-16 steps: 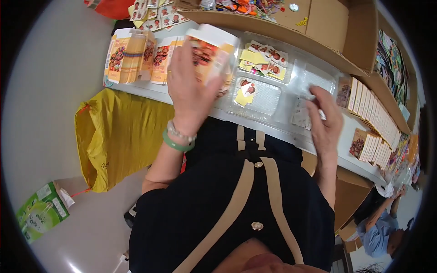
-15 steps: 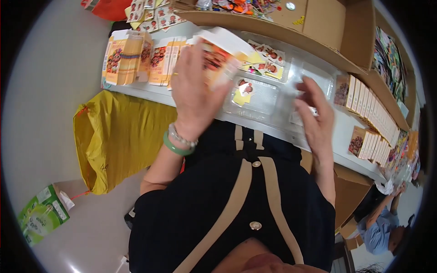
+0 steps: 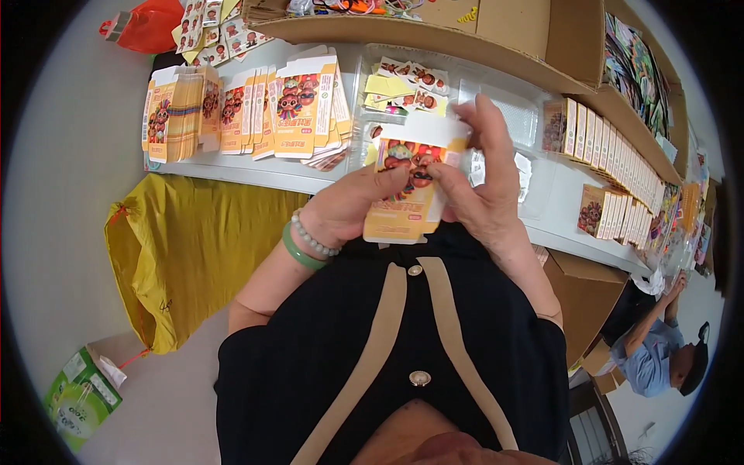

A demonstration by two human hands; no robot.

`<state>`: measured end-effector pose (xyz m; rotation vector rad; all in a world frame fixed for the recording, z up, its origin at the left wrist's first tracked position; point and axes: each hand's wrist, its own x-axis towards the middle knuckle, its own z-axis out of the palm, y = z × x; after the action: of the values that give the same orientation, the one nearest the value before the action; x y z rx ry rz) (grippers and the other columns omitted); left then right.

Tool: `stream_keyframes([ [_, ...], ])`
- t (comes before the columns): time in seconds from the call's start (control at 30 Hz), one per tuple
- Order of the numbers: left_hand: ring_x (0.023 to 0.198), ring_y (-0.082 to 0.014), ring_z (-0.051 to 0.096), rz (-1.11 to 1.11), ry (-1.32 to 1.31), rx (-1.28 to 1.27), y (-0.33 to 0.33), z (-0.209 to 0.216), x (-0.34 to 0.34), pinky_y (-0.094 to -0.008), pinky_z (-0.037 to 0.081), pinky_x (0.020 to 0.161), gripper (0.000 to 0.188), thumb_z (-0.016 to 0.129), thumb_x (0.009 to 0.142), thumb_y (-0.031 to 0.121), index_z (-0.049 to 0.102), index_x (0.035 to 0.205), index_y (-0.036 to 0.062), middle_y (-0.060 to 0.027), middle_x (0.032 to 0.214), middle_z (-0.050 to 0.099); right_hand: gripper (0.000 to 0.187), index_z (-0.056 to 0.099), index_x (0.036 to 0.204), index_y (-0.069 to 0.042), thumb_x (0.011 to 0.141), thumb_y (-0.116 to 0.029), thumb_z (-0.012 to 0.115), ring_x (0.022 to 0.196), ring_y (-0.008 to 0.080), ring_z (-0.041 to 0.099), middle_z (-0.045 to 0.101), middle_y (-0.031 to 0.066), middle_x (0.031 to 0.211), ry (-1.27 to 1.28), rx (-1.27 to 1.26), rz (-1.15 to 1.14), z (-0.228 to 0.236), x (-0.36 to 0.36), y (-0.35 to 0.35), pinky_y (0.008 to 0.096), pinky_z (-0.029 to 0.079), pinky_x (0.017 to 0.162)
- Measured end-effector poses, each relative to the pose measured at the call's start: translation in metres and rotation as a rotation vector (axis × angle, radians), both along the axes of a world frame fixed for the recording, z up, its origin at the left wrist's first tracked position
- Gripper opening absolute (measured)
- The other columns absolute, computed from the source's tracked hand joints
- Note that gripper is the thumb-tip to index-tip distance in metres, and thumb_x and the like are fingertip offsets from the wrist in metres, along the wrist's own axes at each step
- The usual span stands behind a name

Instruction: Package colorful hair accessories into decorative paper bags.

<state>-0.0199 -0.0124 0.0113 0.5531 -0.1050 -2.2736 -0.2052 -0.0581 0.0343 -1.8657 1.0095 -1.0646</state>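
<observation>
In front of my waist I hold a small orange carton (image 3: 399, 213) with a white top flap and cartoon figures printed on it. My left hand (image 3: 337, 205) grips its left side, thumb across the front. My right hand (image 3: 492, 190) is on its right side with the thumb on the front, while its other fingers curl up beside the flap. Just beyond the carton, clear plastic trays (image 3: 535, 116) stand on the table, with sticker sheets (image 3: 422, 77) in one of them. To the left of these lies a pile of similar flat cartons (image 3: 298, 128).
More cartons (image 3: 174, 116) are stacked at the table's left end. Filled-looking carton rows (image 3: 612, 151) stand at the right. An open cardboard box (image 3: 515, 35) borders the far side. A yellow bag (image 3: 186, 256) hangs at the left front edge. Another person (image 3: 651, 356) works at far right.
The carton has come from beside the pile toward my waist in my left hand. My right hand has moved left from above the trays onto it. The whole view has shifted slightly.
</observation>
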Motion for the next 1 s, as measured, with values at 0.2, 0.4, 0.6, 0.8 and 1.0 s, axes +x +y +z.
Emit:
stream_keyframes([
  [0.2, 0.113, -0.0204, 0.053, 0.051, -0.199, -0.144, 0.001, 0.014, -0.009, -0.0365, 0.045, 0.097, 0.061, 0.066, 0.085, 0.031, 0.039, 0.131, 0.0022, -0.0092, 0.123, 0.053, 0.047, 0.062, 0.112, -0.011, 0.068, 0.001, 0.070, 0.130, 0.0397, 0.032, 0.040, 0.0176, 0.138, 0.260, -0.194, 0.121, -0.005, -0.004, -0.003, 0.0452, 0.029, 0.105],
  [0.4, 0.097, -0.0085, 0.053, -0.189, -0.379, -0.414, -0.001, 0.011, -0.005, -0.0248, 0.045, 0.086, 0.059, 0.076, 0.077, 0.025, 0.047, 0.123, 0.0019, -0.0034, 0.109, 0.056, 0.035, 0.064, 0.097, -0.006, 0.063, -0.001, 0.068, 0.135, 0.0392, 0.027, 0.036, 0.0174, 0.142, 0.104, 0.090, 0.446, 0.021, -0.019, -0.015, 0.0456, 0.023, 0.108],
  [0.6, 0.095, -0.0100, 0.058, 0.105, -0.522, -0.443, 0.002, 0.017, -0.009, -0.0259, 0.048, 0.084, 0.051, 0.079, 0.073, 0.013, 0.053, 0.116, 0.0016, -0.0050, 0.104, 0.062, 0.039, 0.062, 0.105, -0.003, 0.068, -0.011, 0.072, 0.131, 0.0306, 0.036, 0.041, 0.0140, 0.139, -0.189, 0.271, 0.437, 0.017, -0.013, -0.006, 0.0416, 0.027, 0.106],
  [0.8, 0.096, -0.0132, 0.060, 0.267, -0.902, -0.537, 0.001, 0.013, -0.011, -0.0276, 0.049, 0.085, 0.056, 0.078, 0.075, 0.022, 0.051, 0.120, 0.0004, -0.0065, 0.107, 0.062, 0.030, 0.057, 0.113, -0.001, 0.085, -0.011, 0.063, 0.093, 0.0124, 0.058, 0.065, 0.0099, 0.099, -0.178, 0.644, 0.233, 0.002, -0.008, 0.008, 0.0264, 0.046, 0.083],
  [1.0, 0.101, -0.0122, 0.057, 0.260, -0.668, -0.471, -0.002, 0.008, -0.003, -0.0264, 0.045, 0.089, 0.050, 0.071, 0.082, 0.020, 0.050, 0.123, 0.0002, -0.0065, 0.109, 0.062, 0.030, 0.053, 0.119, 0.000, 0.091, -0.010, 0.056, 0.099, 0.0130, 0.056, 0.061, 0.0069, 0.105, 0.111, 0.641, 0.203, 0.006, -0.014, 0.000, 0.0263, 0.044, 0.088],
])
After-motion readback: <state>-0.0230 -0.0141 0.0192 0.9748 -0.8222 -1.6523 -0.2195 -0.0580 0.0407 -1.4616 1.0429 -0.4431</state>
